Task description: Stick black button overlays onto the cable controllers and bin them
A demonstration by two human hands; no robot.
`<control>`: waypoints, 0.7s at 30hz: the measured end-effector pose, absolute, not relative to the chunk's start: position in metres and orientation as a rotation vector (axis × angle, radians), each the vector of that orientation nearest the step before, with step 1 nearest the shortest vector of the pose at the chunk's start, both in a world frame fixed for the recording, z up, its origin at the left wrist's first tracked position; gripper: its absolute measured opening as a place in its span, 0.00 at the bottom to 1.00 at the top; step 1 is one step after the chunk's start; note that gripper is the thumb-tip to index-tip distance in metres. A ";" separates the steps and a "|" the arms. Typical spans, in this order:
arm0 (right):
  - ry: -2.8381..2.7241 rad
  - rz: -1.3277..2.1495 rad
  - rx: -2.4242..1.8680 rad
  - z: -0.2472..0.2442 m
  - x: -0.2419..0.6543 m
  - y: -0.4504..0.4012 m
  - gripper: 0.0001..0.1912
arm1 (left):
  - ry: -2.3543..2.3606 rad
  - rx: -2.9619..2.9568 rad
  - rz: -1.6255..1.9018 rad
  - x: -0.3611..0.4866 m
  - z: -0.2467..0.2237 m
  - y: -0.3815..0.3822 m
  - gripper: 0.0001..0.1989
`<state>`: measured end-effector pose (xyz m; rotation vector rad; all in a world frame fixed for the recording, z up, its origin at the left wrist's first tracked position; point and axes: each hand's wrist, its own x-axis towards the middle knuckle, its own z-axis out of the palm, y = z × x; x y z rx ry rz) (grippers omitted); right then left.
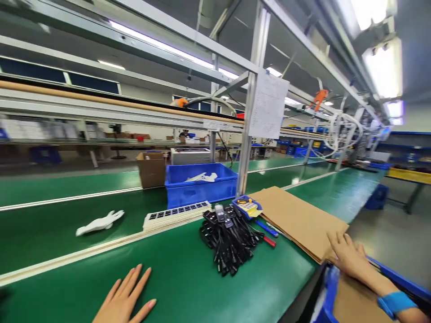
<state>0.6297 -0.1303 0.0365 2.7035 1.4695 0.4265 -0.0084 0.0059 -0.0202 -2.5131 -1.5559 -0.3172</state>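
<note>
My left hand (pixel 124 298) is spread over the green worktop at the front left, with nothing in it. My right hand (pixel 348 253), a blue band on its wrist, reaches over a blue bin (pixel 332 287) at the lower right. Its fingers are stretched out at the near corner of a stack of flat brown cardboard sheets (pixel 299 215); whether they press on it I cannot tell. Between the hands lies a pile of small black devices with short cables (pixel 230 237). Beside the pile are a red-handled tool (pixel 269 241) and a blue pen-like tool (pixel 267 229).
A stack of white strips with black squares (pixel 178 214) lies behind the pile. Farther back stand a blue crate (pixel 202 197) with white pieces and a cardboard box (pixel 151 170). A white piece (pixel 100 223) lies left. A metal post (pixel 252 98) carries a paper sheet (pixel 269 105).
</note>
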 end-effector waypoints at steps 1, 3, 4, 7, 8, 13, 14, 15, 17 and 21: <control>1.721 0.393 2.671 0.043 0.608 -0.112 0.35 | -1.576 -2.533 -0.285 -0.007 -0.013 0.002 0.33; 2.358 0.165 2.511 0.056 0.551 -0.074 0.27 | -1.596 -2.552 -0.267 -0.004 -0.001 -0.004 0.33; 2.582 0.020 2.404 0.063 0.518 -0.056 0.26 | -1.605 -2.556 -0.266 -0.003 0.003 -0.006 0.33; 2.708 -0.003 2.305 0.076 0.424 -0.017 0.31 | -1.620 -2.586 -0.272 -0.002 0.007 -0.011 0.34; 2.640 0.144 2.317 0.077 0.398 -0.008 0.36 | -1.621 -2.600 -0.282 -0.002 0.006 -0.012 0.34; 2.262 0.635 2.415 0.062 0.330 0.017 0.46 | -1.664 -2.659 -0.340 -0.005 0.003 -0.013 0.35; 2.250 0.625 2.443 0.058 0.326 0.019 0.43 | -1.687 -2.671 -0.334 -0.005 0.003 -0.013 0.35; 2.252 0.595 2.467 0.054 0.324 0.020 0.40 | -1.712 -2.683 -0.330 -0.005 0.004 -0.013 0.35; 2.275 0.515 2.492 0.050 0.325 0.021 0.38 | -1.756 -2.711 -0.334 -0.004 0.006 -0.014 0.36; 2.457 0.448 2.448 0.053 0.327 0.019 0.36 | -1.849 -2.779 -0.530 -0.001 0.009 -0.018 0.35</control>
